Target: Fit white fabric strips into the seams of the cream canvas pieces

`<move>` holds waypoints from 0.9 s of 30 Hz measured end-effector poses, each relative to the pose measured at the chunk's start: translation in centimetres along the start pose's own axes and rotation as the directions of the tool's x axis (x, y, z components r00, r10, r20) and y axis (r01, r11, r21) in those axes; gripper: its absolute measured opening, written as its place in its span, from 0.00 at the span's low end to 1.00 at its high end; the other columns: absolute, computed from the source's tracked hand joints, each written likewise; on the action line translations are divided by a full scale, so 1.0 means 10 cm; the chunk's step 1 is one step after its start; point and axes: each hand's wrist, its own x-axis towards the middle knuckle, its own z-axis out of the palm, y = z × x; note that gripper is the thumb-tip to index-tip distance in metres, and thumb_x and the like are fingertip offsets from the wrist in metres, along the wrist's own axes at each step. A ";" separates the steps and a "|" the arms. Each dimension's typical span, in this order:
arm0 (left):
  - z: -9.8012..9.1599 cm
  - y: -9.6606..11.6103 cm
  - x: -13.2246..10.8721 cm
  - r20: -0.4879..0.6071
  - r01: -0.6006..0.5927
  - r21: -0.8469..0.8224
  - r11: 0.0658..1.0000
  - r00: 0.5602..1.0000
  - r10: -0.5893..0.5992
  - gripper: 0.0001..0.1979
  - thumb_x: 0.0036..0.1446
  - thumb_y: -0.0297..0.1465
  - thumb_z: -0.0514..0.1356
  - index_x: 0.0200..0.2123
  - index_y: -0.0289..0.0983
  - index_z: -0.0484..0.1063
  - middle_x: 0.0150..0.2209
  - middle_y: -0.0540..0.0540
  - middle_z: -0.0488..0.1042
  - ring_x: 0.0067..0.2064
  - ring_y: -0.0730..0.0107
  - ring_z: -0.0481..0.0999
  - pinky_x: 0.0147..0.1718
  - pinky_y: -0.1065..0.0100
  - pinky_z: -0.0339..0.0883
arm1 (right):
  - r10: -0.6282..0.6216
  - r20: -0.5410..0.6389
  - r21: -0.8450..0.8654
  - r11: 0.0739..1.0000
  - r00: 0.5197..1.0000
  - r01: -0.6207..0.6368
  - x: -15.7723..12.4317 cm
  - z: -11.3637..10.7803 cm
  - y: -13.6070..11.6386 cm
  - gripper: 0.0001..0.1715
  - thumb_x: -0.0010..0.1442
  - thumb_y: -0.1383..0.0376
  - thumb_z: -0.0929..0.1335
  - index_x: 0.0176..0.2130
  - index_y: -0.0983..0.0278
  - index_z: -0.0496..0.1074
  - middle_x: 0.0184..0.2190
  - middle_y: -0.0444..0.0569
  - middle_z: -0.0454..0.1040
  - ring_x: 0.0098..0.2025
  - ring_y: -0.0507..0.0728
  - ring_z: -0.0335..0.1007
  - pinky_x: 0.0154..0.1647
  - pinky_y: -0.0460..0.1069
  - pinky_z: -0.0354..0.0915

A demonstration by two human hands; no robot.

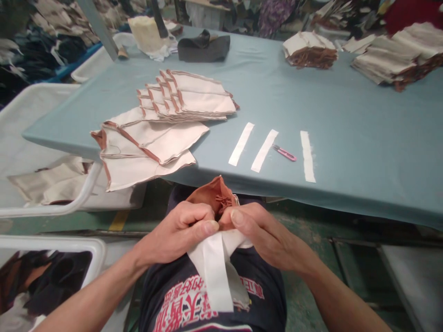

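Between my hands, over my lap and in front of the table edge, is a sewn fabric piece (209, 192) with a brown face and a cream backing. My left hand (188, 228) pinches its near edge, thumb on top. Close beside it, my right hand (261, 233) grips the same edge, thumb pointing inward. A white fabric strip (218, 276) hangs down from under my thumbs against my dark shirt. The brown cloth is bunched between the two hands, and the fingertips beneath it are hidden.
Ahead stands a table (346, 106) with a blue-green cover. Lying on it are a stack of cream and brown pieces (200, 94), several white strips (265, 151), a pink thread snipper (285, 153) and further fabric stacks (309, 48). White bins (93, 180) stand at the left.
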 end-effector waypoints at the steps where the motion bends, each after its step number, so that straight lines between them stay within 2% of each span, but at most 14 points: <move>1: 0.01 -0.02 0.00 -0.016 0.021 -0.026 0.999 1.000 -0.021 0.28 0.72 0.49 0.54 0.24 0.38 0.56 0.23 0.56 0.52 0.24 0.77 0.51 0.22 0.71 0.47 | 0.019 0.023 0.046 0.999 1.000 -0.020 0.01 -0.01 0.02 0.23 0.74 0.59 0.57 0.26 0.60 0.56 0.24 0.40 0.57 0.26 0.51 0.52 0.27 0.48 0.53; 3: 0.03 -0.04 -0.01 -0.033 0.058 -0.049 0.997 0.998 -0.060 0.29 0.71 0.51 0.54 0.23 0.38 0.56 0.23 0.56 0.53 0.24 0.77 0.52 0.22 0.71 0.47 | 0.029 0.047 0.080 0.996 0.998 -0.033 0.03 -0.02 0.08 0.23 0.73 0.59 0.60 0.26 0.60 0.57 0.23 0.38 0.56 0.25 0.50 0.50 0.25 0.47 0.51; 5: 0.04 -0.06 -0.02 -0.036 0.085 -0.061 0.994 0.996 -0.087 0.30 0.71 0.52 0.55 0.23 0.37 0.57 0.22 0.55 0.54 0.24 0.77 0.53 0.22 0.72 0.47 | -0.004 0.034 0.021 1.000 0.999 0.004 0.04 -0.02 0.14 0.20 0.71 0.63 0.64 0.26 0.61 0.60 0.22 0.38 0.58 0.24 0.49 0.52 0.25 0.46 0.51; 9: 0.06 -0.13 -0.01 -0.056 0.106 -0.105 0.989 0.992 -0.112 0.30 0.70 0.51 0.56 0.23 0.36 0.60 0.22 0.55 0.55 0.24 0.78 0.53 0.21 0.73 0.46 | -0.185 -0.062 -0.204 0.964 0.981 0.169 0.04 -0.02 0.23 0.20 0.70 0.67 0.64 0.25 0.62 0.63 0.22 0.40 0.66 0.25 0.49 0.57 0.29 0.46 0.54; 11: 0.05 -0.14 -0.01 -0.063 0.079 -0.096 0.992 0.994 -0.086 0.29 0.70 0.50 0.57 0.23 0.35 0.62 0.22 0.56 0.56 0.23 0.78 0.54 0.21 0.73 0.47 | -0.229 -0.098 -0.242 0.950 0.969 0.200 0.03 -0.01 0.26 0.19 0.71 0.67 0.64 0.26 0.63 0.65 0.22 0.41 0.69 0.25 0.49 0.59 0.29 0.46 0.56; 13: 0.03 -0.13 -0.02 -0.046 0.042 -0.032 0.999 0.998 -0.043 0.27 0.71 0.46 0.58 0.24 0.35 0.65 0.22 0.55 0.60 0.23 0.78 0.56 0.22 0.73 0.50 | -0.236 -0.112 -0.246 0.948 0.965 0.203 0.02 0.01 0.27 0.19 0.71 0.67 0.63 0.27 0.63 0.67 0.23 0.42 0.72 0.25 0.49 0.61 0.29 0.45 0.57; 18: -0.09 -0.01 -0.04 0.064 -0.052 0.252 0.966 0.997 0.037 0.12 0.71 0.31 0.59 0.32 0.36 0.72 0.25 0.54 0.69 0.25 0.78 0.64 0.27 0.74 0.57 | -0.275 -0.095 -0.315 0.920 0.957 0.233 -0.04 0.02 0.21 0.17 0.72 0.69 0.63 0.30 0.63 0.70 0.25 0.44 0.76 0.26 0.50 0.66 0.30 0.46 0.58; 21: -0.15 0.09 -0.03 0.167 -0.132 0.407 0.904 0.984 0.069 0.11 0.72 0.29 0.57 0.34 0.37 0.69 0.27 0.53 0.70 0.27 0.75 0.66 0.28 0.71 0.56 | -0.313 -0.066 -0.391 0.882 0.947 0.265 -0.08 0.02 0.13 0.16 0.72 0.69 0.62 0.32 0.63 0.70 0.25 0.44 0.75 0.26 0.51 0.66 0.30 0.48 0.58; 23: -0.15 0.15 -0.02 0.219 -0.164 0.435 0.885 0.973 0.073 0.13 0.71 0.28 0.55 0.31 0.38 0.64 0.26 0.54 0.67 0.27 0.73 0.64 0.28 0.68 0.55 | -0.347 -0.047 -0.409 0.862 0.937 0.299 -0.08 0.04 0.09 0.15 0.73 0.69 0.61 0.33 0.62 0.70 0.25 0.44 0.74 0.26 0.52 0.66 0.30 0.48 0.57; 25: -0.10 0.21 -0.02 0.225 -0.166 0.347 0.923 0.970 0.090 0.15 0.70 0.27 0.54 0.28 0.40 0.58 0.24 0.55 0.61 0.25 0.73 0.61 0.27 0.67 0.53 | -0.382 -0.051 -0.369 0.866 0.923 0.337 -0.07 0.07 0.07 0.16 0.74 0.68 0.61 0.33 0.62 0.69 0.25 0.44 0.74 0.26 0.52 0.66 0.30 0.48 0.58; 27: 0.00 0.24 -0.04 0.179 -0.133 0.171 0.976 0.979 0.102 0.17 0.71 0.29 0.52 0.27 0.41 0.53 0.22 0.56 0.55 0.23 0.74 0.57 0.25 0.68 0.51 | -0.420 -0.082 -0.283 0.879 0.904 0.383 -0.05 0.11 0.07 0.19 0.76 0.64 0.62 0.31 0.61 0.67 0.23 0.43 0.72 0.25 0.51 0.64 0.29 0.48 0.58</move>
